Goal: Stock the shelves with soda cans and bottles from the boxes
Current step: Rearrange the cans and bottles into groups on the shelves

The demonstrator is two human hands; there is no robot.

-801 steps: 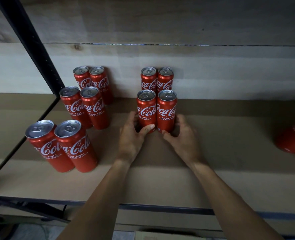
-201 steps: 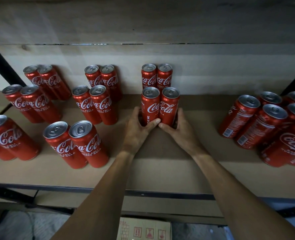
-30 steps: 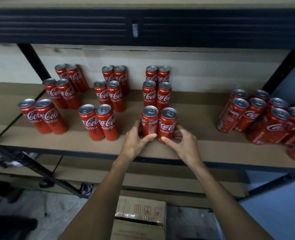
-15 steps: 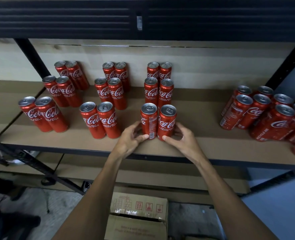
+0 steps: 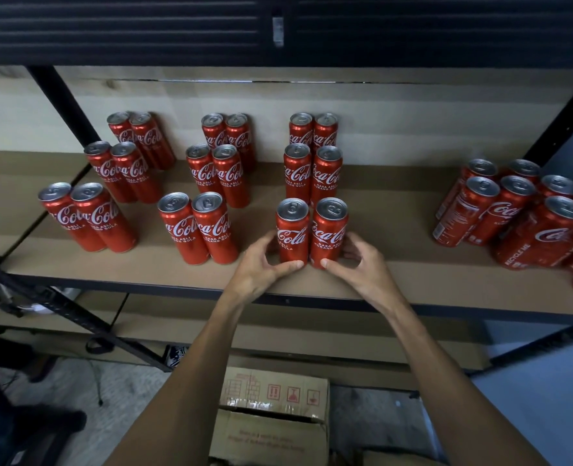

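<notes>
Coca-Cola cans (image 5: 329, 230) at 6 o'clock: left can (image 5: 292, 232) now logo-out, facing looks done; left hand (image 5: 260, 266), right hand (image 5: 362, 268) curl round them.

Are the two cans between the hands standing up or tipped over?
Upright. The two cans stand on their bases on the shelf, silver tops up.

Dark ribbed panel (image 5: 110, 28) across top w/ small grey clip (image 5: 278, 28) at centre. Pale wall (image 5: 412, 122) at back. Lower left: grey speckled floor (image 5: 76, 391), patterned shoe (image 5: 176, 354), dark blurry shape (image 5: 26, 428). Blue panel (image 5: 547, 398) btm right.
</notes>
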